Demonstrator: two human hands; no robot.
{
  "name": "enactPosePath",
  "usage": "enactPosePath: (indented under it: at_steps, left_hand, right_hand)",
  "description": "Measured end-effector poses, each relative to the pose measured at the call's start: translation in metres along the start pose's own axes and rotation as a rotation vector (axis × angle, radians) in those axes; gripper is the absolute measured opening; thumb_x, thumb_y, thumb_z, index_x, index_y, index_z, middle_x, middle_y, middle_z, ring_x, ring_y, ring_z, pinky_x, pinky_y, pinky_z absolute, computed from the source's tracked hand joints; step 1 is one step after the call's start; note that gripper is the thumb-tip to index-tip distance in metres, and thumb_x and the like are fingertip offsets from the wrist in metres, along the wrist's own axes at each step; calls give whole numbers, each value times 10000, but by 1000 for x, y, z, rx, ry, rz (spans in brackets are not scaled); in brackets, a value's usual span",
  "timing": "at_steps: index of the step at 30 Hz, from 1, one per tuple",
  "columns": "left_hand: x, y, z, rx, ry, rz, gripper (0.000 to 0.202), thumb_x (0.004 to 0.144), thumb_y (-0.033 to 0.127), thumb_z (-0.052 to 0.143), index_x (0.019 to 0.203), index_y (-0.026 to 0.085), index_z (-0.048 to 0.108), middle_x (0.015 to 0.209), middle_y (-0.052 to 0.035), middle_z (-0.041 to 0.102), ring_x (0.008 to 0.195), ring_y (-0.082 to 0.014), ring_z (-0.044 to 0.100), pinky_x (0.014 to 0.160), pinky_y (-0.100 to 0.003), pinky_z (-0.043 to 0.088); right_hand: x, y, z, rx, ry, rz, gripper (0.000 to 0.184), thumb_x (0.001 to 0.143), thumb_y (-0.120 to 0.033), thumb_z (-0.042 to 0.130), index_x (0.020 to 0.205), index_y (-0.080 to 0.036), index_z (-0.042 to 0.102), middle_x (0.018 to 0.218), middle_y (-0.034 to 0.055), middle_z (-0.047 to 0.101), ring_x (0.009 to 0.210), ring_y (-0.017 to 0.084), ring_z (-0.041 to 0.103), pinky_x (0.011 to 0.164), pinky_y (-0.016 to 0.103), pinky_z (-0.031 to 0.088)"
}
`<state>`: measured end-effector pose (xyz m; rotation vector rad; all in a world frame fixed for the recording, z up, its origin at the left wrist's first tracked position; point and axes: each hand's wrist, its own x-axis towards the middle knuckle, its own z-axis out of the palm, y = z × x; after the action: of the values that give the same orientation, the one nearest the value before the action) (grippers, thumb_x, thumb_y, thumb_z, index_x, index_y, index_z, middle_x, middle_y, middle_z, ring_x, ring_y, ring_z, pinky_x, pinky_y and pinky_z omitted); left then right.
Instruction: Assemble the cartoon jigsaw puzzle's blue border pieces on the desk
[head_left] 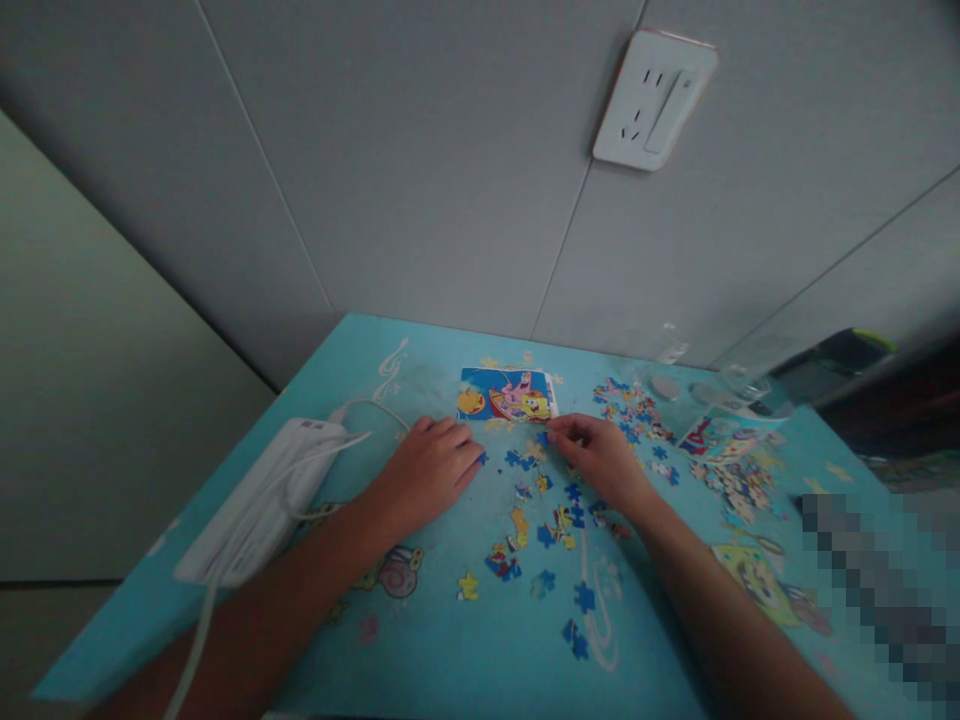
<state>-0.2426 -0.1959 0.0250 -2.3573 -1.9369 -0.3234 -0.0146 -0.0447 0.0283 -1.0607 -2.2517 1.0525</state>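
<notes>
A picture card [491,393] with cartoon figures on blue lies near the back of the table. My right hand [600,455] is at its lower right corner, thumb and forefinger pinched together on a small blue puzzle piece [543,438], partly covered by the fingertips. My left hand [435,465] rests palm down on the tabletop, left of the loose pieces, its fingers laid out side by side. A blue piece [482,457] lies by its fingertips. Between and below the hands are scattered puzzle pieces [521,490], some joined into small clusters [504,562].
A white power strip [262,500] with cables lies at the left. To the right are piles of pieces [634,408], a printed box [727,435] and clear plastic containers [742,385]. The wall with a socket [655,100] stands behind the blue table [450,660].
</notes>
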Motion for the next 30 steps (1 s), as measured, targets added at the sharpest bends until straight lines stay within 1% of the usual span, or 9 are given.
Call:
enactPosePath:
  at_steps: [3, 7, 10, 13, 18, 24, 27, 30]
  left_hand:
    - [0, 0, 1, 6, 3, 5, 199, 1009, 313, 513, 1033, 216, 685, 962, -43, 637, 951, -228, 556, 817, -398, 335]
    - [0, 0, 0, 1, 3, 4, 202, 1012, 310, 507, 1036, 218, 685, 959, -39, 638, 950, -225, 556, 817, -397, 334]
    - [-1, 0, 1, -5, 6, 7, 198, 1011, 305, 508, 1042, 224, 685, 969, -35, 643, 950, -227, 555, 821, -400, 334]
    - [-1, -2, 4, -5, 6, 21, 187, 1002, 295, 522, 1043, 225, 690, 958, -36, 648, 944, -234, 561, 821, -406, 334]
    - [0, -2, 6, -8, 27, 25, 175, 990, 269, 538, 1047, 224, 697, 974, -44, 656, 944, -236, 567, 817, -405, 335]
    - [0, 0, 3, -1, 11, 28, 182, 998, 273, 527, 1069, 226, 688, 971, -43, 654, 952, -231, 563, 825, -401, 338]
    - [0, 0, 3, -1, 10, 24, 183, 1001, 277, 522, 1059, 223, 688, 969, -44, 653, 949, -228, 563, 829, -401, 341]
    - [0, 1, 2, 6, 19, 21, 177, 1001, 285, 525, 1027, 220, 688, 961, -40, 651, 942, -224, 561, 823, -400, 344]
  right_hand:
    - [-2, 0, -2, -33, -3, 15, 309, 861, -383, 648, 1062, -175, 760, 795, 32, 716, 644, 151, 588, 590, 273, 430]
    - [-4, 0, -1, 29, -28, 25, 334, 859, -381, 645, 1085, -169, 770, 815, 36, 728, 648, 150, 587, 597, 277, 435]
    - [-5, -1, 0, 85, -48, 25, 325, 869, -365, 633, 1101, -187, 773, 843, 30, 744, 664, 147, 594, 618, 276, 450]
    - [-7, -2, 0, 79, -47, 18, 299, 885, -336, 609, 1090, -201, 779, 850, 27, 753, 661, 145, 599, 614, 267, 454]
    - [-6, 3, 0, -96, 40, -68, 259, 896, -270, 596, 1070, -225, 782, 864, 29, 761, 691, 162, 626, 670, 279, 480]
    - [-4, 15, 6, -254, 51, -201, 227, 908, -215, 614, 1066, -257, 770, 939, 34, 754, 797, 186, 657, 762, 311, 500]
    - [-4, 14, 6, -328, 67, -259, 215, 916, -197, 614, 1061, -251, 762, 966, 46, 740, 892, 206, 648, 837, 337, 493]
    - [-7, 6, 4, -388, 77, -282, 189, 916, -205, 630, 1049, -245, 759, 1007, 64, 720, 961, 225, 628, 880, 359, 482]
